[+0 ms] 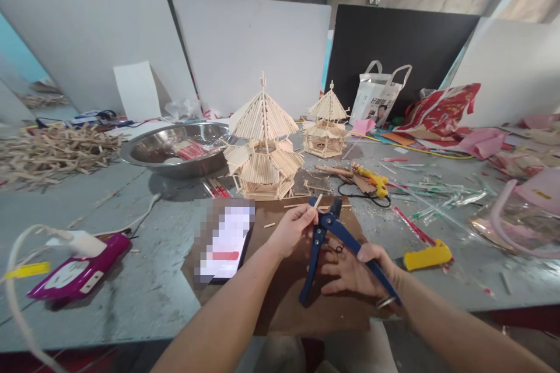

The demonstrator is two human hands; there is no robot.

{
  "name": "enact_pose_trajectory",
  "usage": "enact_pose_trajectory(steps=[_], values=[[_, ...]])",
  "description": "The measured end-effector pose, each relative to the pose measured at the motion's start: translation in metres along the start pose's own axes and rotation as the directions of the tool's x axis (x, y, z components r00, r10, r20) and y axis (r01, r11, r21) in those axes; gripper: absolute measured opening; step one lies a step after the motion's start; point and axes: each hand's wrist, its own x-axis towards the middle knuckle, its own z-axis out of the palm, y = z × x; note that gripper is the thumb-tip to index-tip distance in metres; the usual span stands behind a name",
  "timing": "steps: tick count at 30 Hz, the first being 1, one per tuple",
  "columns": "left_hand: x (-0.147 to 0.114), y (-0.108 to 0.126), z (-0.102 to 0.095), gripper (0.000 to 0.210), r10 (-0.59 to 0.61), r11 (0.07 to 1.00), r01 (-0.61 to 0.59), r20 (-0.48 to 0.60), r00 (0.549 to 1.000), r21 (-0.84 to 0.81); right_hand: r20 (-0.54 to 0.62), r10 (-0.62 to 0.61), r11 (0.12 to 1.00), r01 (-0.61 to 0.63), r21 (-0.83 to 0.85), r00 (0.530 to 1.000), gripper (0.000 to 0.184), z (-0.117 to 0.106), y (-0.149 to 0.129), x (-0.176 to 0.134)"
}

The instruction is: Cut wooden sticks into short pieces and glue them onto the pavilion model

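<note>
Between the pinched fingertips of my left hand (291, 232) is a thin wooden stick (319, 200), held at the jaws of a blue hand cutter (345, 235). The cutter's handles are spread wide. My right hand (356, 273) has its thumb over one handle, with the other fingers stretched out beneath, toward the second handle. Both hands are above a brown board (280, 312). Short stick pieces lie on it, including a small wooden piece (269, 225). Just beyond stands a pavilion model made of wooden sticks (261, 168), with a smaller stick pavilion (326, 139) behind it.
A phone (227, 239) lies left of my hands. Further left are a purple power strip (83, 268), a steel basin (149, 160) and a stick pile (56, 154). On the right lie a yellow glue gun (371, 180), a yellow-handled tool (427, 254) and clear plastic wrappers.
</note>
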Motion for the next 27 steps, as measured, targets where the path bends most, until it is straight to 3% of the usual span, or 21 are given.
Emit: enact_pose_trajectory(steps=[4,7,9,11,12,15,17,22,27], values=[[-0.002,0.0,0.004,0.028,-0.016,1.0,0.016,0.028,0.999,-0.012,-0.325,-0.002,0.938,-0.111,-0.327,0.946,0.057,0.016,0.007,0.002],[-0.001,0.002,0.005,0.028,0.014,1.0,-0.014,0.0,1.0,-0.023,-0.413,-0.013,0.915,-0.156,-0.372,0.911,0.055,0.016,0.001,-0.006],[0.0,0.003,0.004,0.03,0.047,0.998,-0.044,-0.075,0.996,0.038,-0.455,-0.018,0.904,-0.179,-0.387,0.89,0.052,0.011,-0.009,-0.013],[0.002,0.003,0.003,0.032,0.072,0.992,-0.055,-0.159,0.985,0.111,-0.553,-0.053,0.81,-0.288,-0.51,0.831,0.045,0.004,-0.021,-0.019],[0.003,0.002,0.003,0.032,0.079,0.99,-0.055,-0.184,0.98,0.13,-0.583,-0.125,0.716,-0.334,-0.613,0.803,0.042,0.0,-0.026,-0.02],[0.003,0.0,0.003,0.031,0.09,0.989,-0.064,-0.197,0.976,0.135,-0.58,-0.374,0.395,-0.442,-0.805,0.724,0.049,-0.01,-0.037,-0.02],[0.003,-0.002,0.004,0.03,0.104,0.984,-0.074,-0.189,0.976,0.164,-0.575,-0.406,0.295,-0.494,-0.818,0.71,0.05,-0.014,-0.037,-0.017],[0.001,-0.004,0.006,0.03,0.115,0.967,-0.075,-0.158,0.981,0.243,-0.52,-0.406,0.213,-0.476,-0.854,0.751,0.051,-0.013,-0.031,-0.009],[0.003,-0.005,0.007,0.032,0.104,0.965,-0.069,-0.129,0.986,0.254,-0.508,-0.409,0.138,-0.499,-0.855,0.758,0.053,-0.007,-0.032,-0.002]])
